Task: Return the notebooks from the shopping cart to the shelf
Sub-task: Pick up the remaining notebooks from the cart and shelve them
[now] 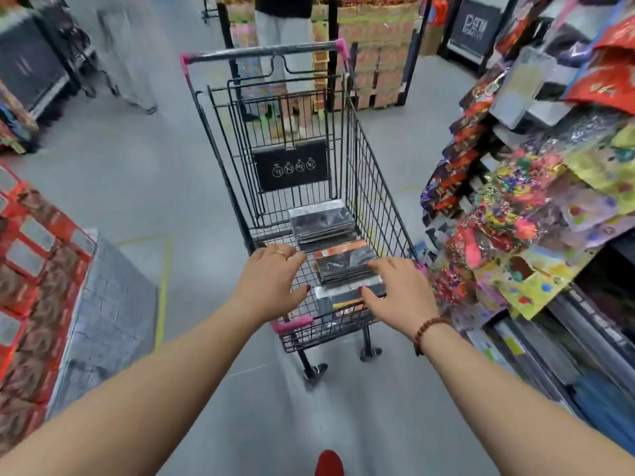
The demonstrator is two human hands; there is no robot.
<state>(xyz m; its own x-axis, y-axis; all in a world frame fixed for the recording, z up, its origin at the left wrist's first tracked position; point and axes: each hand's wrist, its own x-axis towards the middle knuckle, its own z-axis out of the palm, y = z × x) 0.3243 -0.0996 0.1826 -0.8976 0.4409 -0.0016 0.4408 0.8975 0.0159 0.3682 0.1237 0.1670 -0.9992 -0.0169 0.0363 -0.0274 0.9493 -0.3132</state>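
Here our fingers point(290, 254) are spread and loosely bent, gripping nothing. Our left hand point(271, 280) and right hand point(400, 292) reach over three stacks of dark, plastic-wrapped notebooks point(343, 261) inside the black wire shopping cart point(374, 187), beside the shelf of colourful packets point(536, 214).

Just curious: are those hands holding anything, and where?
Nothing is plainly held. The left hand hovers open over the shopping cart; the right hand reaches the middle notebook stack with fingers spread, no grip yet.

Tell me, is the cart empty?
Not empty: three stacks of notebooks lie flat inside the shopping cart.
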